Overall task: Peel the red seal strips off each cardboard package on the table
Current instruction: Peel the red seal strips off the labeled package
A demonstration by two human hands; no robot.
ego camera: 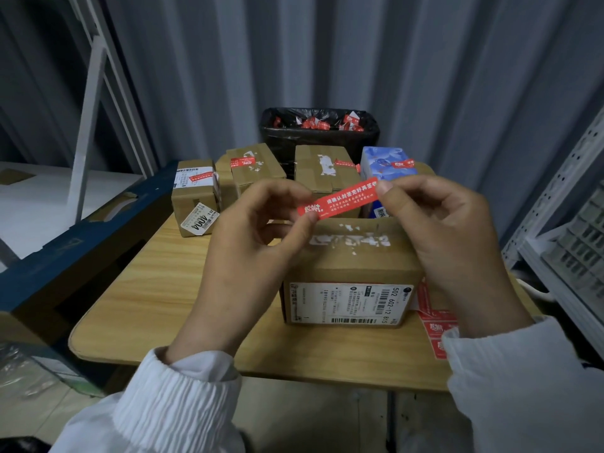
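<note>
- Wooden table set against a corrugated grey wall served as the work surface.
- One red seal strip was free of every package and stretched between the two hands.
- The left hand pinched the strip's lower end between thumb and forefinger. The right hand pinched the upper end in the same way. The remaining fingers of both hands were loosely curled.
- Directly below both hands stood the near package. Its top face showed only white torn residue and no red, so its top seal was judged removed.
- Beneath the right wrist, red strip material lay against that package's side. Whether it was stuck to the box or loose on the table could not be determined.
- Beyond the fingertips, four packages stood in a row:
  - the small brown box, beyond the left hand;
  - the middle box;
  - the taller box;
  - the blue package, beyond the right hand.
- Each of the four carried a red strip on its top.
- Behind that row, a black-lined bin held many discarded red strips.
- Assessment: the near package's top was done and four packages remained. The strip in hand was not yet discarded, and the bin behind the row was its likely destination.
</note>
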